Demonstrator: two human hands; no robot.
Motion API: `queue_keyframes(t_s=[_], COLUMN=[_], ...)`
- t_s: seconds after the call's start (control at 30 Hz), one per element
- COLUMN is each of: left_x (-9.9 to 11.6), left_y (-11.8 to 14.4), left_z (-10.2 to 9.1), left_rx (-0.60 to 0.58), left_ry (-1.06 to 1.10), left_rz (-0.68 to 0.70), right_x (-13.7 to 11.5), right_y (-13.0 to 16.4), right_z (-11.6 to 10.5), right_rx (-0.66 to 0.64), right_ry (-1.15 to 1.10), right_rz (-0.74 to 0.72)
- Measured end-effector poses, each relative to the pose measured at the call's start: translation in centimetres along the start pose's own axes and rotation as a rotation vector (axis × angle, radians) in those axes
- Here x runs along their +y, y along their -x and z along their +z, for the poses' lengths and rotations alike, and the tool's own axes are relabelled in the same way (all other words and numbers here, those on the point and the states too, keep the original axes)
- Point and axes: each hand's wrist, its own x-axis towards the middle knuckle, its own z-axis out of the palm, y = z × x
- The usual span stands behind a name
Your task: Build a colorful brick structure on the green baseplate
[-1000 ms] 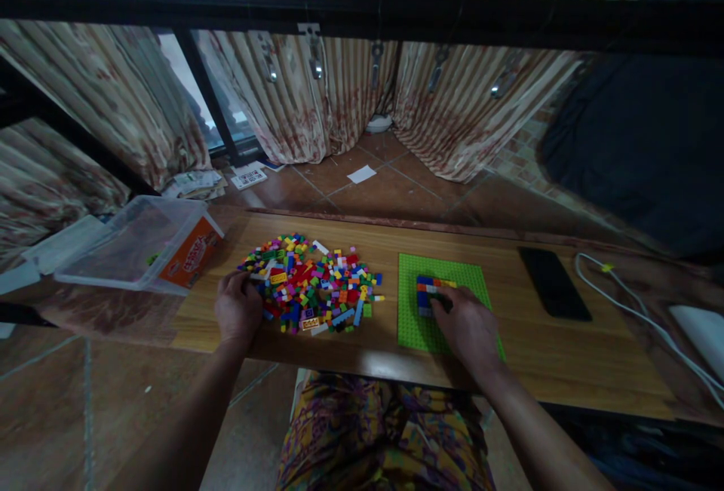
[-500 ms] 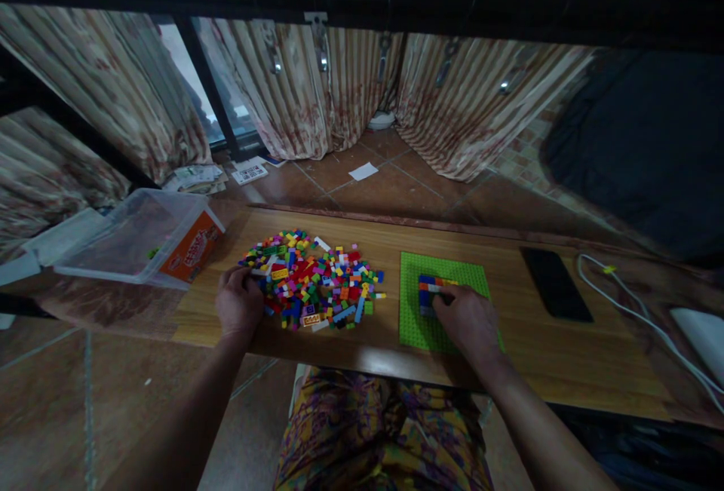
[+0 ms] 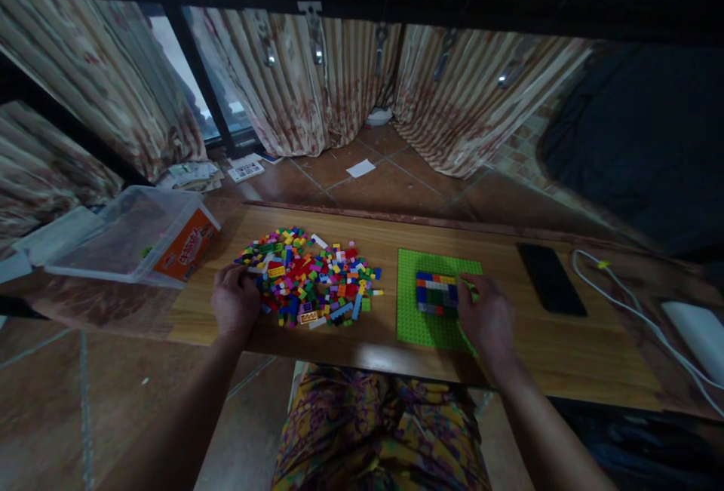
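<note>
Your right hand [image 3: 491,319] rests on the right part of the green baseplate [image 3: 418,321], fingers loosely spread and holding nothing; its fingertips lie just beside the right end of the brick block [image 3: 437,293], whether touching it you cannot tell from this view. The block sits on the baseplate's far half, left of that hand and clear of it. Your left hand [image 3: 234,302] lies at the near left edge of the loose brick pile [image 3: 308,280], fingers curled down onto the bricks; whether it grips one cannot be told.

The baseplate lies flat on the wooden table [image 3: 566,348], near its front edge, with the pile just beside it on the left, a narrow strip of bare wood between them. A clear plastic tub [image 3: 121,238] with an orange label stands tilted at the table's far left, well apart from the block. A dark phone [image 3: 550,278] lies flat to the right of the baseplate, and beyond it a white cable [image 3: 633,310] runs toward the right edge. Nothing lies between your right hand and the block; the pile stands between your left hand and the baseplate.

The block is a low rectangle of several coloured rows, blue, orange, yellow and green among them. Its long axis runs left to right, parallel to the table's front edge, squared with the baseplate's sides.
</note>
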Motion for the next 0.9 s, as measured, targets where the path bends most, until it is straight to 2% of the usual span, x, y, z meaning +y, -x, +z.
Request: queue_keyframes(t_s=[0.13,0.3,0.53,0.9], left_x=[0.0,0.1,-0.1,-0.4], left_y=[0.0,0.0,-0.1,0.0], left_z=[0.0,-0.1,-0.1,0.0], left_rx=[-0.001,-0.004,-0.001,0.018], left_ry=[-0.005,-0.015,-0.029,-0.056], left_rz=[-0.019,-0.023,-0.001,0.025], right_x=[0.7,1.7,3.1,3.3], right_y=[-0.7,-0.2,1.5,1.2], right_z=[0.8,2.4,3.2,3.8], right_rx=[0.048,0.007,-0.052,-0.036], right_ry=[-0.033,-0.078,-0.064,-0.161], right_rz=[-0.036,-0.071,0.01,0.112])
